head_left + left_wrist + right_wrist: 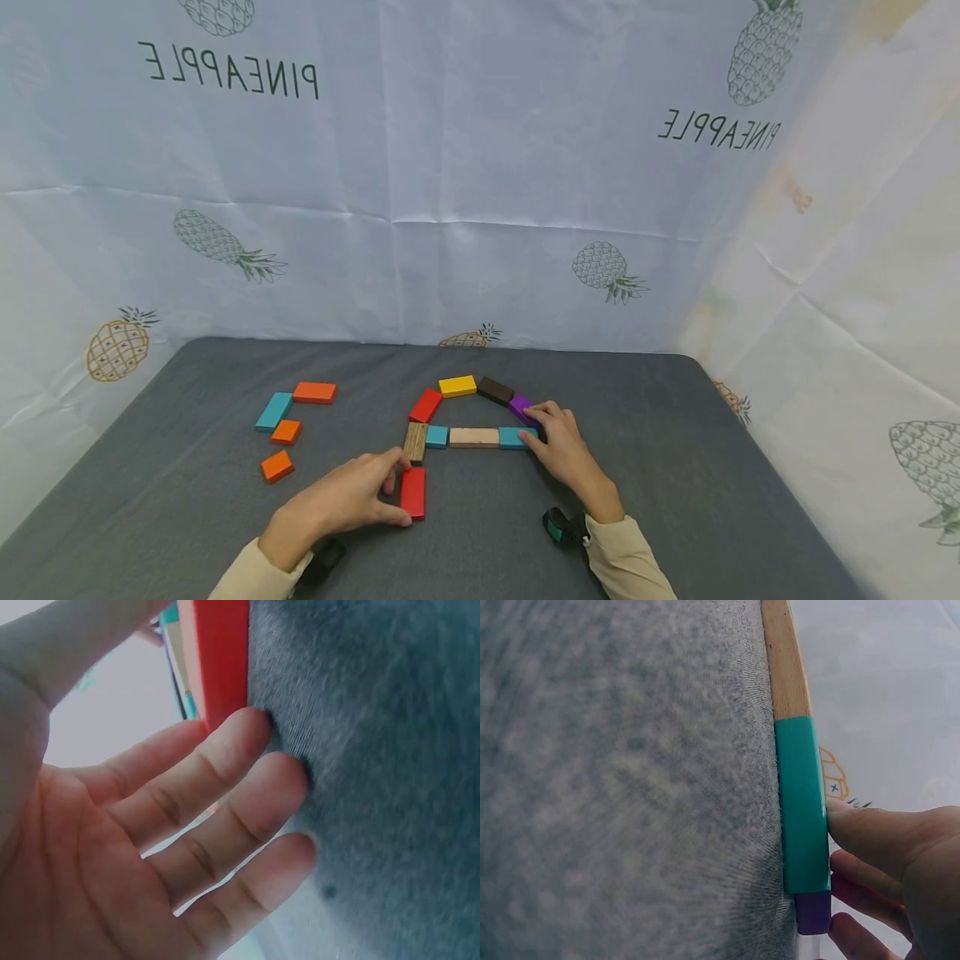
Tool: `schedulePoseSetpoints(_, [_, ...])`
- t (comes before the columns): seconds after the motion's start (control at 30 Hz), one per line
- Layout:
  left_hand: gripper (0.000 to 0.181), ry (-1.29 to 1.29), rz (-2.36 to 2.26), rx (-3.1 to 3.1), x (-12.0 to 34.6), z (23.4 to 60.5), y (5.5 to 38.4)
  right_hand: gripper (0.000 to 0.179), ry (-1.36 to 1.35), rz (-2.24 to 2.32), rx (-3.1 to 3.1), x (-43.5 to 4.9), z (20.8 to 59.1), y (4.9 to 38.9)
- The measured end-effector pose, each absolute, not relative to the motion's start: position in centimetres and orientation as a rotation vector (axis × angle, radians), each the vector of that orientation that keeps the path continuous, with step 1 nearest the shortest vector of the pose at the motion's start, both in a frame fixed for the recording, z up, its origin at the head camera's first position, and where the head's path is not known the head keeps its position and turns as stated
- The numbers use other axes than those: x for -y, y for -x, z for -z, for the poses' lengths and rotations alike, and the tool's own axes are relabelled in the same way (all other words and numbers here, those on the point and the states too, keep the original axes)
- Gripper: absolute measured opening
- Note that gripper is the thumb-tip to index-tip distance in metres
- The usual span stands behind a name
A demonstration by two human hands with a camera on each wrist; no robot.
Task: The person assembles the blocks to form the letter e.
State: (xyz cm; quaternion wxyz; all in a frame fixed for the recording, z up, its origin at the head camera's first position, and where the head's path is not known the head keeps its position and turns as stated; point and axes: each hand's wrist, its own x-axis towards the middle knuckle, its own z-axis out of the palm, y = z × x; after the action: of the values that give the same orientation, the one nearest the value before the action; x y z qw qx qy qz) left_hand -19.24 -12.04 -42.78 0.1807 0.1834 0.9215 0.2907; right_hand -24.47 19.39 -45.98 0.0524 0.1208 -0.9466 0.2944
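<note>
One red block [413, 493] — at left hand's [351, 497] fingertips

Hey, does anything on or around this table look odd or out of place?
Yes: the PINEAPPLE lettering on the cloth behind the table reads backwards, perhaps because its reverse side faces us. The blocks show no obvious damage.

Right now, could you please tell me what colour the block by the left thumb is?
The block is red, seen best in the head view.
</note>
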Motion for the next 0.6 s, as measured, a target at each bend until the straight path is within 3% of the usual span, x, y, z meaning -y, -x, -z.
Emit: schedulePoseSetpoints(0.6, [0.057, -0.377, -0.711, -2.678, 11.57, 42.86, 19.08, 0.041, -0.354, -0.898, 2.887, -19.26, 45.88, 24.51])
